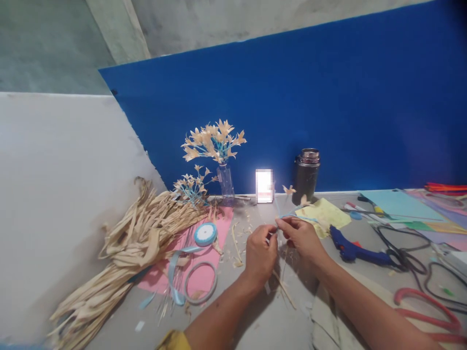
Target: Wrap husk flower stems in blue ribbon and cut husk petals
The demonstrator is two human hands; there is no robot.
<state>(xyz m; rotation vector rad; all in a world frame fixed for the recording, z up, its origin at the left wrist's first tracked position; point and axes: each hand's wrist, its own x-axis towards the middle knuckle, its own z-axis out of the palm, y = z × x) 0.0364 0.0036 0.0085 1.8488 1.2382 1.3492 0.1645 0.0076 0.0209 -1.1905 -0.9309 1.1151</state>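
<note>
Fingertips almost meet as my left hand and my right hand pinch a thin light-blue wrapped flower stem above the table. Small beige flowers of dried leaf or husk top the thin stems rising by the fingers; one more leans right over a yellow paper. The exact grip point is partly hidden by the fingers. Left of my hands, a roll of light-blue tape lies with its loose end trailing. Close to my right forearm rests a blue glue gun.
Beige dried husks are heaped at left, partly over pink paper. Beige flowers stand in a clear bottle. Behind are a lit phone and a dark open flask. Black cords and a red coil lie right.
</note>
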